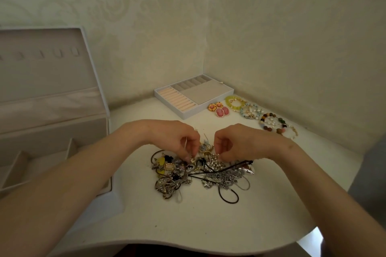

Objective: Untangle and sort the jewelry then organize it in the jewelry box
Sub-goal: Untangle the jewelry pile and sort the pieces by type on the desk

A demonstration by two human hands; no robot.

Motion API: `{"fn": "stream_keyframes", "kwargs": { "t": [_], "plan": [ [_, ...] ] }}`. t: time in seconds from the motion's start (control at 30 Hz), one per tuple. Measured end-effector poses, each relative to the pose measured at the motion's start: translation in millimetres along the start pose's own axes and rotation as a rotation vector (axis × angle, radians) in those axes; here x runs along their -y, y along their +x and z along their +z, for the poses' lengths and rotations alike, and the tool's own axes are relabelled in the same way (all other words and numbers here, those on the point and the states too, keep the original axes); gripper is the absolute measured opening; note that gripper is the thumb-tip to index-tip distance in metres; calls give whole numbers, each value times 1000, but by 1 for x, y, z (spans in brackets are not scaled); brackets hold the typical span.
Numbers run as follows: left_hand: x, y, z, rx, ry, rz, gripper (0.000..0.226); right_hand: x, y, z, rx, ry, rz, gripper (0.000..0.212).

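A heap of tangled jewelry (194, 175) is seen in the middle of a white table (188, 225), made up of silver chains, dark cords and small yellow and black pieces. The left hand (177, 137) is held over the heap's far edge with its fingers curled downward, and a small piece at the top of the heap is pinched between its fingertips; which piece it is cannot be told. The right hand (236, 142) is placed just beside it, with fingers likewise curled, and another bit of the same heap is pinched at its fingertips. An open jewelry box (48, 131) is set at the table's left edge, with its lid raised and pale compartments shown inside. A separate tray (200, 94) with peach ring rolls and grey compartments is laid farther back, near the wall. Pink earrings (219, 109) are laid just beside the tray's right corner, and beaded bracelets (261, 115) are spread to their right, well apart from the heap.
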State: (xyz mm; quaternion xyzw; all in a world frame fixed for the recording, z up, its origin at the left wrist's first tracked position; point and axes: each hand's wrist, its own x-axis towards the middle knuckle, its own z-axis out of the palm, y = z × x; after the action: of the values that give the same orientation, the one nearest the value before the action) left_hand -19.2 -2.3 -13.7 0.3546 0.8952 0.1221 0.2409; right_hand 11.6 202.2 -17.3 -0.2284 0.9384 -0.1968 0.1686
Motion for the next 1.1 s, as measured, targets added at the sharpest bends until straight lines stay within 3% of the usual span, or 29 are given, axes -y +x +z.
{"fn": "stream_keyframes", "kwargs": {
  "t": [0.23,0.4,0.67,0.87,1.1],
  "plan": [
    [-1,-4,-4,5,2,-69,2,-7,1,5,-88,192,-64,23],
    [3,-7,-8,71,37,-125,6,-11,-4,-8,-119,305,-162,33],
    [-9,1,0,-204,-106,84,15,-18,-10,-16,-216,478,-140,17],
    [-12,12,14,-223,-46,140,24,-23,-10,-14,-193,481,-129,19],
    [-11,17,18,-239,22,107,16,-25,-14,-17,-159,435,-97,25]
  ]
}}
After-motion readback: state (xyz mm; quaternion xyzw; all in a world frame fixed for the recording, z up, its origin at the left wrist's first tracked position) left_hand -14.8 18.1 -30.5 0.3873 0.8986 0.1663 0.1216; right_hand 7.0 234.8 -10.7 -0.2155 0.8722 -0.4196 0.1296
